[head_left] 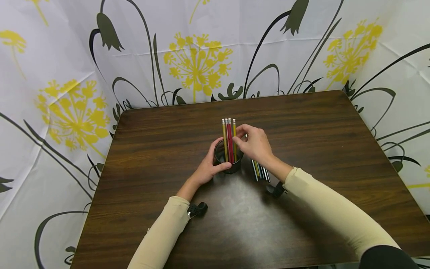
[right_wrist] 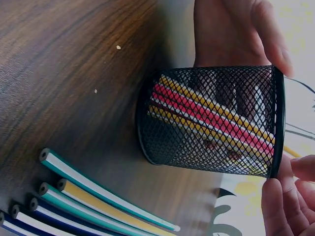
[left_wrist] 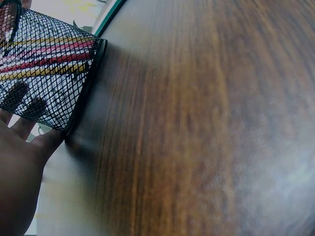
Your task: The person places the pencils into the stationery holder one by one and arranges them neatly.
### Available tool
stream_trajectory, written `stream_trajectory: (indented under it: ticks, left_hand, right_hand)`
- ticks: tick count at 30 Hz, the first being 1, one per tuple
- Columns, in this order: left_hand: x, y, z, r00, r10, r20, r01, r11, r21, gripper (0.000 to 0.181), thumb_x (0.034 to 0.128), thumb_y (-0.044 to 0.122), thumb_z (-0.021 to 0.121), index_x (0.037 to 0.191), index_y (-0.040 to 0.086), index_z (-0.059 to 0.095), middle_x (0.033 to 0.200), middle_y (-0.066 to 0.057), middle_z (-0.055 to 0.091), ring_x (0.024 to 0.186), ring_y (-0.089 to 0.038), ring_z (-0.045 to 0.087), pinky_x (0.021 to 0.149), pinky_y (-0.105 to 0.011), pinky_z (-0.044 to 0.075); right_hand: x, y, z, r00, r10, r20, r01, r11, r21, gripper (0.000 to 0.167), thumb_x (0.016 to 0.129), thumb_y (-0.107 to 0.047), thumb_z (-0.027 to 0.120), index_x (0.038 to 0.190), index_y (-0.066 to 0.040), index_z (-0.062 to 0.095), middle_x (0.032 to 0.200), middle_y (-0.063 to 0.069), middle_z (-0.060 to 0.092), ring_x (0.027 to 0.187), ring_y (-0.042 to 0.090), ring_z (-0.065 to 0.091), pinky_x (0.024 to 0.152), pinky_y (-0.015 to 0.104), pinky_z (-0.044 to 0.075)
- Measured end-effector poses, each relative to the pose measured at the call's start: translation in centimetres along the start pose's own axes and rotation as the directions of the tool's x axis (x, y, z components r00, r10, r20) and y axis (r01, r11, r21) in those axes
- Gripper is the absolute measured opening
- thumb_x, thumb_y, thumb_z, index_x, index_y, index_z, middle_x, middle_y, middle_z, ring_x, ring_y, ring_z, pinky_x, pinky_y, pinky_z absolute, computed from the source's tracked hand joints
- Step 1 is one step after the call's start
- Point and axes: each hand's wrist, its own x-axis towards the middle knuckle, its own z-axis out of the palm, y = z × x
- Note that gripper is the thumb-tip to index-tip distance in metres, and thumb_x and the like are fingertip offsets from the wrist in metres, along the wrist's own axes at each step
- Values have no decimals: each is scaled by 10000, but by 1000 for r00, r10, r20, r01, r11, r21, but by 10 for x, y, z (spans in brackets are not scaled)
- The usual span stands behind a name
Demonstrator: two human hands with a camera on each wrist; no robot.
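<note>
Mesh cup: black mesh cup (head_left: 235,169) upright on the tabletop (head_left: 161,149); its mouth faces up.
Left hand: left hand (head_left: 209,162) wraps the cup's left side, thumb across the near side by the rim; grip clamped on the cup.
Right hand: right hand (head_left: 254,142) at the cup's right rim; thumb and fingertips together, grip clamped on the rightmost yellow pencil (head_left: 234,129).
Held pencil: stands in the cup, eraser end up and above the rim; long axis near vertical.
Other pencils in cup: red pencils (head_left: 230,144) and a left yellow pencil (head_left: 224,138) just beside it; erasers up, long axes nearly parallel; through the mesh they slant slightly against the cup's axis.
Loose pencils: a row of loose pencils (head_left: 257,172) flat on the tabletop, right of the cup and partly under the right hand; long axes roughly parallel, running away from the person; flat, unsharpened ends toward the person; teal, yellow and navy bodies visible.
Backdrop: flower-printed cloth (head_left: 262,56) behind the tabletop.
</note>
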Motion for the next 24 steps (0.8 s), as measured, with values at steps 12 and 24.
stream_trajectory:
  ticks: [12, 24]
  left_hand:
    - [0, -2, 0, 1000, -16, 3, 16, 1000, 18, 827, 920, 28, 648, 1556, 157, 135, 1523, -151, 307, 1348, -350, 366, 1069, -591, 299]
    - [4, -29, -2, 999, -8, -40, 11, 998, 67, 840, 915, 104, 688, 1532, 354, 176, 1516, -21, 334, 1362, -212, 352, 1078, -541, 306]
  right_hand:
    - [6, -3, 2, 997, 61, 40, -59, 997, -43, 244, 890, -166, 719, 1110, -65, 684, 880, 8, 711, 707, 140, 653, 630, 345, 491]
    - [11, 7, -18, 976, 191, 108, -206, 965, 162, 267, 935, -193, 669, 1152, -38, 658, 893, 71, 718, 612, 223, 689, 518, 326, 535]
